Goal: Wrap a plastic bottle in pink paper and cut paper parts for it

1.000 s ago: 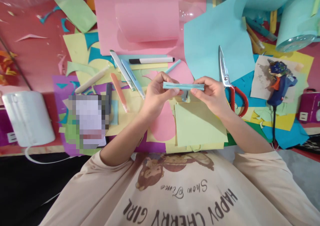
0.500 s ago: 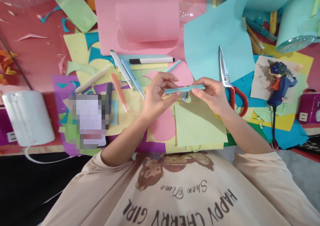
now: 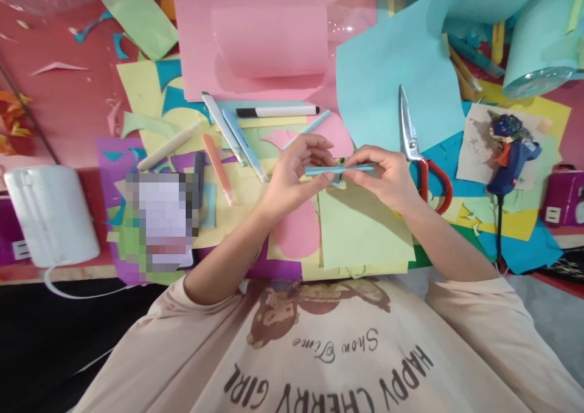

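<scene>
Between my two hands, a narrow folded strip of light blue paper (image 3: 337,170) is held level, its two layers lying close together. My left hand (image 3: 298,173) pinches its left part between thumb and fingers. On the right part, my right hand (image 3: 383,174) grips with thumb and forefinger close to the middle. Below the hands lies a pale green sheet (image 3: 365,230), with a pink paper piece (image 3: 298,230) to its left. Red-handled scissors (image 3: 422,157) rest just right of my right hand. A black-and-white marker (image 3: 278,111) lies beyond my left hand.
A blue glue gun (image 3: 508,163) stands on a stained paper at right, its cord running toward me. Left are pens, an orange marker (image 3: 216,168), a blurred-out object (image 3: 162,218) and a white box (image 3: 52,215). A pink paper roll (image 3: 274,42) and light blue sheet (image 3: 396,72) lie farther back.
The strip has dropped slightly and turned more level. My right hand's fingers have slid left along it, nearer to my left hand, which has shifted slightly right.
</scene>
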`<state>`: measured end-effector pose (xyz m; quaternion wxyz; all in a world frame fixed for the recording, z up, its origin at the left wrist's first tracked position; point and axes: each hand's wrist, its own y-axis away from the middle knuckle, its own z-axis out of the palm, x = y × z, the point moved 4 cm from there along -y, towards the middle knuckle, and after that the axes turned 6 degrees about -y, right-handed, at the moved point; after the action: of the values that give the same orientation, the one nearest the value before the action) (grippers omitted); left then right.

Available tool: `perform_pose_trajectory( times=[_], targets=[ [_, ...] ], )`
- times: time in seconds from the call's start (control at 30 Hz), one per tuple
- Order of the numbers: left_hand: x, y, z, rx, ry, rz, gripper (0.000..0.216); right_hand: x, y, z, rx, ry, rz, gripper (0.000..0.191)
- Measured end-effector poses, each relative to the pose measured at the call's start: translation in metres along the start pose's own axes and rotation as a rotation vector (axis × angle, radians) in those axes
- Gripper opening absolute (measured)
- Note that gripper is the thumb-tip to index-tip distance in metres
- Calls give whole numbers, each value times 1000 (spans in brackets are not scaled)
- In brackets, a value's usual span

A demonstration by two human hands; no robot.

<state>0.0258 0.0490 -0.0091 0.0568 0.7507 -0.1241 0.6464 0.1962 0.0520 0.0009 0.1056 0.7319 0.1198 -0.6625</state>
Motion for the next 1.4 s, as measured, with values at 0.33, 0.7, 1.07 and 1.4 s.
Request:
perform_pose_trajectory(
  times=[0.33,0.7,1.07,1.4],
  targets=[
    [-1,-1,-1,-17,6,-66,14,-4,1,0,42,92,-83,10],
    [5,1,-1,73,-139,-5,18,-6,3,0,68,131,-121,16],
    [5,2,0,36,130,-183,21,-4,2,-3,96,88,-134,12],
    [2,1,-4,122,115,-184,24,1,2,-3,105,-5,-57,21]
  ],
)
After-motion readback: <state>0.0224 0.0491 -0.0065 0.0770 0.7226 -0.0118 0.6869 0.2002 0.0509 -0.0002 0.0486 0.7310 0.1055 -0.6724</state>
